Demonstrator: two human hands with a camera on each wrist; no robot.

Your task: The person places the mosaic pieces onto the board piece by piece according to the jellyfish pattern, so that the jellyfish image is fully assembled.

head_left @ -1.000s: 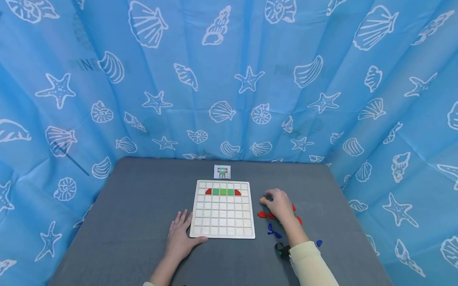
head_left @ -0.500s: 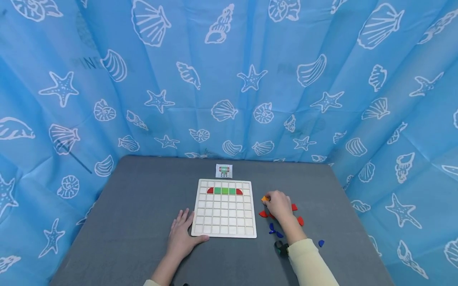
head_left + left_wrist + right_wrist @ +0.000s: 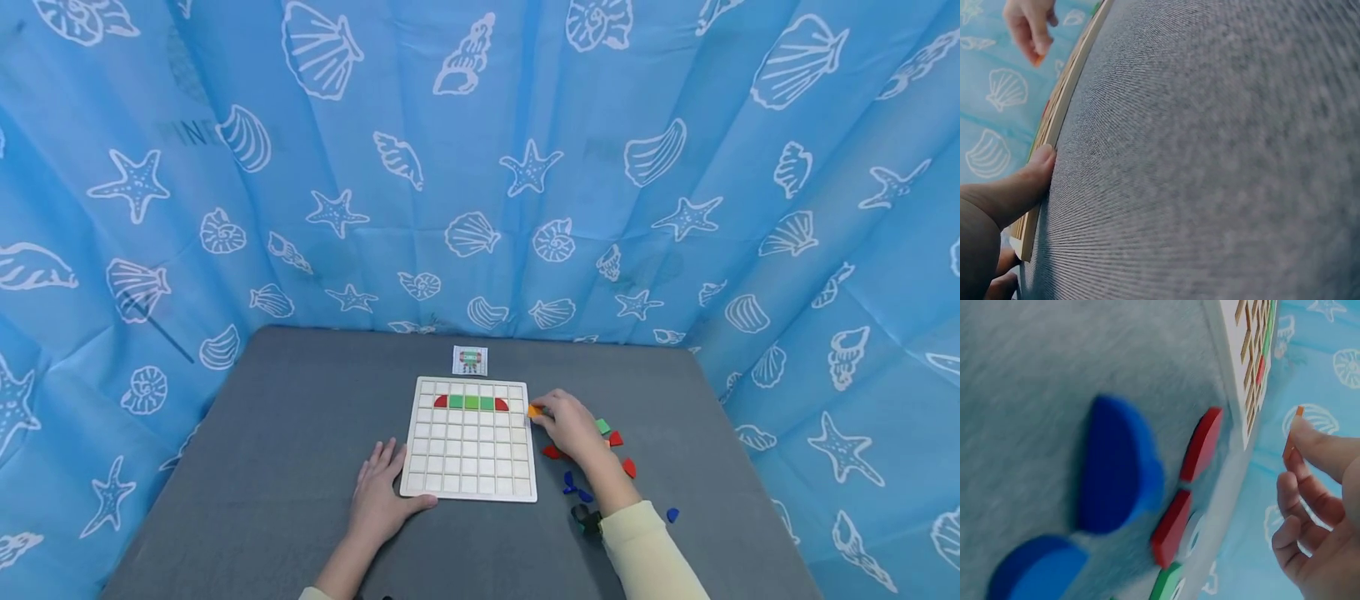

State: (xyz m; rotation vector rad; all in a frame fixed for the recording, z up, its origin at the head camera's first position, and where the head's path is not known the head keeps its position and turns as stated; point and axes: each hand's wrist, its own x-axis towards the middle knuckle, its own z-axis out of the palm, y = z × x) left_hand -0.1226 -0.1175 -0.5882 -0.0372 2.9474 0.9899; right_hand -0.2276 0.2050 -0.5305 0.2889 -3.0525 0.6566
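A white gridded board [image 3: 468,450] lies on the grey table, with a row of red and green tiles [image 3: 471,402] in its second row from the top. My left hand [image 3: 378,483] rests at the board's lower left corner, thumb along the near edge and fingers spread by the left side. In the left wrist view the thumb [image 3: 1019,187] touches the board's edge. My right hand [image 3: 566,423] pinches a small orange tile [image 3: 534,411] between thumb and fingertips at the board's right edge. The right wrist view shows this orange tile [image 3: 1291,434] edge-on, held off the table.
Right of the board lie loose red tiles [image 3: 628,467], a green tile [image 3: 602,426] and several blue tiles [image 3: 585,495]. A dark object [image 3: 581,514] sits by the right forearm. Beyond the board is a small printed card [image 3: 470,360]. A blue curtain [image 3: 480,167] hangs behind the table.
My right hand has moved left with the orange tile, from the loose pieces to the board's right edge. A green tile has come into view behind it. The left hand stays put.
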